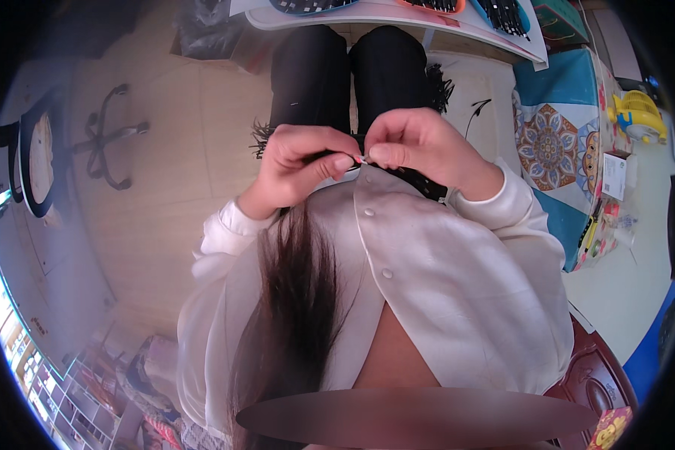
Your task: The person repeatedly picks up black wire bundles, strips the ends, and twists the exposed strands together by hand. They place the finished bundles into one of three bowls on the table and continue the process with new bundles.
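Note:
I look down my own front at a white buttoned shirt (pixel 442 262), partly undone lower in the picture. My left hand (pixel 304 161) and my right hand (pixel 420 142) meet at the shirt's far hem, above my black trousers (pixel 352 71). Each pinches the cloth between thumb and forefinger, fingertips almost touching around a small white button (pixel 363 158). Two more buttons (pixel 368 213) run down the placket. Long dark hair (pixel 296 300) hangs over the shirt's left half. A black studded strip (pixel 420 184) shows under my right wrist.
A white table edge (pixel 397 16) with trays of black items crosses the top. A blue patterned box (pixel 555 142) and a yellow toy (pixel 637 112) stand at the right. An office chair base (pixel 105 139) rests on the wooden floor at the left.

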The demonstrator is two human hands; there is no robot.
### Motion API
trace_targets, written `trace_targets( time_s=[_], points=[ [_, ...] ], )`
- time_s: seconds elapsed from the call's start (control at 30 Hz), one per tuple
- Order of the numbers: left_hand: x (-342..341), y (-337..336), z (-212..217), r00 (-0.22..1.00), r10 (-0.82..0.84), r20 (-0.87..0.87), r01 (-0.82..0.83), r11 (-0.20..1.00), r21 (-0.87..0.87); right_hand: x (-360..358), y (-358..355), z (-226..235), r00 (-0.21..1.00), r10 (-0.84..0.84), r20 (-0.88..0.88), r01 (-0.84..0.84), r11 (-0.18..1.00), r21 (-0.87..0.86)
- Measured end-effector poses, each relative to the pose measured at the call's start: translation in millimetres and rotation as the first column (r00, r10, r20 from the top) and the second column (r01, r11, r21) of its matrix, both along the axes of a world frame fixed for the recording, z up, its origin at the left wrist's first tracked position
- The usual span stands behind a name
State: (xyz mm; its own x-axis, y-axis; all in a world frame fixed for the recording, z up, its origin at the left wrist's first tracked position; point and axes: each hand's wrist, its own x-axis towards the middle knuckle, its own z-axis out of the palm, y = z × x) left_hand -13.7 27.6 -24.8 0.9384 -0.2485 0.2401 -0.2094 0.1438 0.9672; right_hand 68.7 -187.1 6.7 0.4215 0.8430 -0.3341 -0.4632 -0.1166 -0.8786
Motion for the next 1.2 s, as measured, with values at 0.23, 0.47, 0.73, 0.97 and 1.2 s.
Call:
trace_targets(
  time_s=[0.23, 0.47, 0.73, 0.97, 1.2],
  points=[
    [-2.5, -9.4, -10.9, 0.949, -0.115, -0.293, -0.059, 0.849, -0.524, 1.7, 6.5, 1.4, -0.104, -0.267, 0.958, 0.006, 0.963, 0.269],
    [-3.7, -9.9, -6.7, 0.940, -0.110, -0.322, -0.035, 0.910, -0.413, -1.7, 6.5, 1.0, 0.272, -0.110, 0.956, 0.043, 0.994, 0.102],
    [10.1, 1.3, 0.4, 0.988, -0.042, -0.151, 0.037, 0.999, -0.037, 5.1, 4.2, -6.2, 0.920, -0.003, -0.392, 0.007, 1.000, 0.009],
    [36.8, 21.2, 55.2, 0.914, -0.039, -0.404, -0.096, 0.947, -0.307, 35.7, -6.0, -16.6, 0.945, -0.005, 0.327, 0.009, 1.000, -0.011],
    [96.6, 57.2, 175.2, 0.952, 0.261, 0.157, -0.270, 0.962, 0.038, 66.9, -11.4, -83.4, 0.366, 0.068, 0.928, 0.355, 0.912, -0.206]
  ],
)
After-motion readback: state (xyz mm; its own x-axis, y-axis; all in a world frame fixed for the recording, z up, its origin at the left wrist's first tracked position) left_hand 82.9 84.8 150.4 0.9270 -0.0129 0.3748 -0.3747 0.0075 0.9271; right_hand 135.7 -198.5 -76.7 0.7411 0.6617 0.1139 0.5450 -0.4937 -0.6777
